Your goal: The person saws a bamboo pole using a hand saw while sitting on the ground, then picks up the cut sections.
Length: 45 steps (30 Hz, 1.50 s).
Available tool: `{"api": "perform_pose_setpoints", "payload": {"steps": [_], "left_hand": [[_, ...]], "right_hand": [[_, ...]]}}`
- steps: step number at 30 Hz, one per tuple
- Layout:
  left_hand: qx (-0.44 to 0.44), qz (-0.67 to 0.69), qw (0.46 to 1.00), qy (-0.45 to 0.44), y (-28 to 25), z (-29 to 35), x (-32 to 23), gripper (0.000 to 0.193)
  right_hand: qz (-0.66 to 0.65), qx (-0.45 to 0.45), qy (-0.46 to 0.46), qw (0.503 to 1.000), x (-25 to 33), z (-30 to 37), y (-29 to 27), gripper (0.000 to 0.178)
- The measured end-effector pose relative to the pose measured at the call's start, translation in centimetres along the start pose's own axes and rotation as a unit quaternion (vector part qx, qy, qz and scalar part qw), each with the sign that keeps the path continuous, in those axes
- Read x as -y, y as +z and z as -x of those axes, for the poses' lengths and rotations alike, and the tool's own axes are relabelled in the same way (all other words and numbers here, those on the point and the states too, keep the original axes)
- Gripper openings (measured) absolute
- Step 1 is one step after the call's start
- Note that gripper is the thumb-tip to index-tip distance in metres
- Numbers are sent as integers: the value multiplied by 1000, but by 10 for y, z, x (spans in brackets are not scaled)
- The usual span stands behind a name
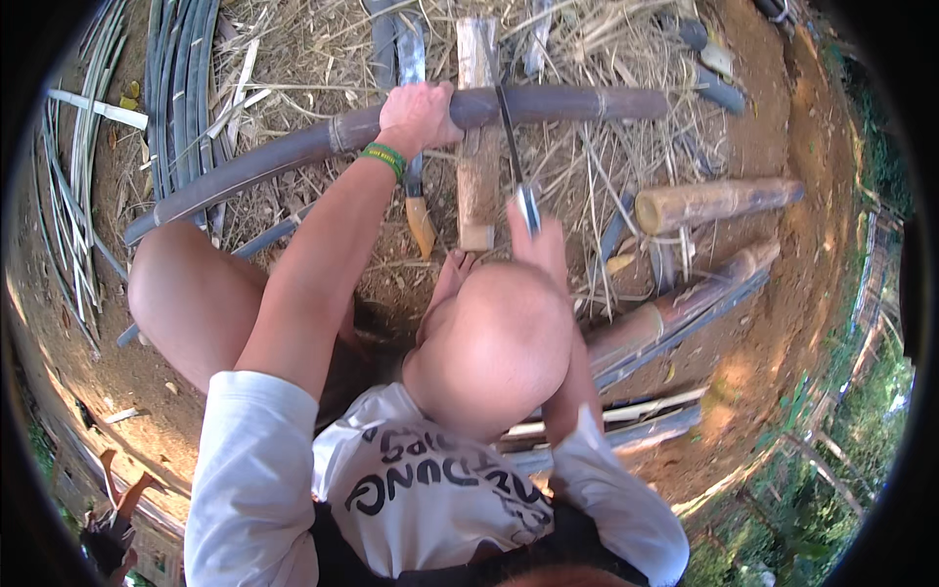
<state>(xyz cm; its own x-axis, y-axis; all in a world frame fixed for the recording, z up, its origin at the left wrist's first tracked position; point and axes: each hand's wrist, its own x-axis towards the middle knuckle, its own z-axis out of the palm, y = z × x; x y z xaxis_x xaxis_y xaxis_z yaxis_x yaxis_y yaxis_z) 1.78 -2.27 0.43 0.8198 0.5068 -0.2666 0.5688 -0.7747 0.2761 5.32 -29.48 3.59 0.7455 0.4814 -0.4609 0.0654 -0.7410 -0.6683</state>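
Note:
A long dark bamboo pole [587, 105] lies crosswise in front of me, resting over a wooden block [477, 181]. My left hand [419, 117], with a green band at its wrist, is wrapped round the pole just left of the block. Right of that hand, the thin dark blade of a saw [512, 142] crosses the pole near the block's right edge. My right hand [543, 243] is closed on the saw's handle; it is somewhat blurred and partly behind my knee. A large knife with a wooden handle [421, 227] lies under the pole, below my left hand.
Long split bamboo strips [181, 98] lie at the left. Thick bamboo pieces [719, 203] and a longer brown one [685, 298] lie at the right. Dry shavings [606, 49] cover the earth beyond the pole. Another person's legs [122, 489] show at the lower left.

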Motion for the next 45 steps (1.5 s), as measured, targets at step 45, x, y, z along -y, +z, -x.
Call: {"api": "perform_pose_setpoints", "payload": {"steps": [45], "left_hand": [[46, -6, 999, 7, -17, -6, -1, 58]], "right_hand": [[5, -26, -17, 1000, 13, -10, -1, 59]]}}
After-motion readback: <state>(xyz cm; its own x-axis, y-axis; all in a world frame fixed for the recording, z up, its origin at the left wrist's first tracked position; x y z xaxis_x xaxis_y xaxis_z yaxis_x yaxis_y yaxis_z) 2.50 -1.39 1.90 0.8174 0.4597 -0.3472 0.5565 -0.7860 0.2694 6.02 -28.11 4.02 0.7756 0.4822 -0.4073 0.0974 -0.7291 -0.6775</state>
